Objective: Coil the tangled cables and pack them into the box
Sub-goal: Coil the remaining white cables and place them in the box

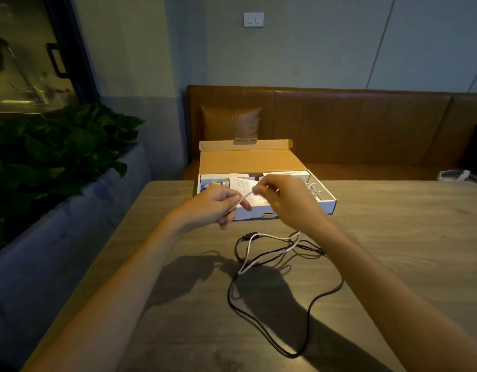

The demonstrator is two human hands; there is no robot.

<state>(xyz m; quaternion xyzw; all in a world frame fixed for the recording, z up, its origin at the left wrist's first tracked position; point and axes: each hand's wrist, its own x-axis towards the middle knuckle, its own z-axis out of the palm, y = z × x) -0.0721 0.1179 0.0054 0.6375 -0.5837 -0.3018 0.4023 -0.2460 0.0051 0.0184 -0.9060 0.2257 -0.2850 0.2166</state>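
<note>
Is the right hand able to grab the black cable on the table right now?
Probably not at once. The right hand is pinching the white cable together with the left hand. The black cable lies in the open on the table below, so it looks reachable once that hand lets go.

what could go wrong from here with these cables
The left hand and right hand pinch the white cable, whose slack crosses the black cable on the table; pulling it in could tighten the tangle or drag the black cable along. The box already holds things, so coils may snag.
</note>
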